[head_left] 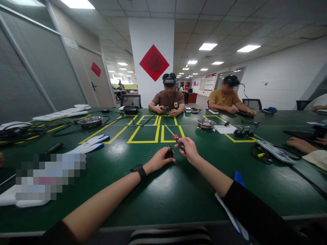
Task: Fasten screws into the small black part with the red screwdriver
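Near the middle of the green table (163, 194), my left hand (160, 158) is closed around a small black part (169, 152) with a metallic top, held upright. Just to its right, my right hand (189, 149) grips a screwdriver (180, 142) by its black and red handle. The screwdriver's shaft points up and to the left, away from me, and does not touch the black part. Several tiny screws (148, 154) lie on the table left of my left hand.
Gloves (88, 145) and a pixelated package (48, 180) lie at left; cables (28, 131) run behind. Metal bowls (205, 124) (90, 121) stand farther back. Black parts (244, 132) sit at right. Two people work across the table; another person's hand (301, 144) is at right.
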Tool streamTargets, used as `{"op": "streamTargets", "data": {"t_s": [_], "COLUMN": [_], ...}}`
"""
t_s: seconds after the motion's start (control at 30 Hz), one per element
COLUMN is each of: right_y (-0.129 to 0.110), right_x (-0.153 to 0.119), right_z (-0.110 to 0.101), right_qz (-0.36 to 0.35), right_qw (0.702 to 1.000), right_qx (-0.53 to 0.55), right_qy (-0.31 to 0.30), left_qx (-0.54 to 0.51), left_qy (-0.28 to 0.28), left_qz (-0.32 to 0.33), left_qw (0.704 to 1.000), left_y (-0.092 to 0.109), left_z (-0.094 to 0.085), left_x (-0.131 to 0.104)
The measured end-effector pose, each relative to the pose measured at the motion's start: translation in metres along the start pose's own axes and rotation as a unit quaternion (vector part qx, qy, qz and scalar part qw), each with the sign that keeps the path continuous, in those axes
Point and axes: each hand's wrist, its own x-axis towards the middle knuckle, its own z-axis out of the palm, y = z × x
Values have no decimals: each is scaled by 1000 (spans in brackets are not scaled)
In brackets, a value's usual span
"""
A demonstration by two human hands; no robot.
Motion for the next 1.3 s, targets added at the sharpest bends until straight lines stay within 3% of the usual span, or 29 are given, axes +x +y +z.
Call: {"op": "streamTargets", "data": {"t_s": [0.13,0.23,0.3,0.4,0.57,0.83,1.07,1.2,1.3], "right_y": [-10,-15,-19,-24,-24,-15,-15,-21,-26], "right_x": [-1,-5,-6,-6,-4,-2,-2,-6,-12], "right_z": [-2,-7,-10,-14,-20,-14,-11,-6,-2], "right_qz": [-64,-56,-34,3,103,119,86,27,-58], "right_qw": [969,939,915,887,879,861,892,899,923], "right_qx": [238,324,371,425,401,432,413,421,371], "right_qy": [-15,-97,-152,-180,-235,-241,-163,-117,-83], "left_qx": [-8,-8,-9,-26,-114,-146,-132,-142,-158], "left_qy": [7,23,30,23,11,-1,-14,-22,-13], "left_qz": [-12,-17,-21,-33,-35,-37,-51,-39,-14], "left_qw": [1000,1000,999,999,993,989,990,989,987], "left_y": [-3,-5,-5,-5,1,13,4,1,-1], "left_z": [10,14,15,13,7,0,4,6,7], "left_x": [14,16,15,11,10,8,13,13,12]}}
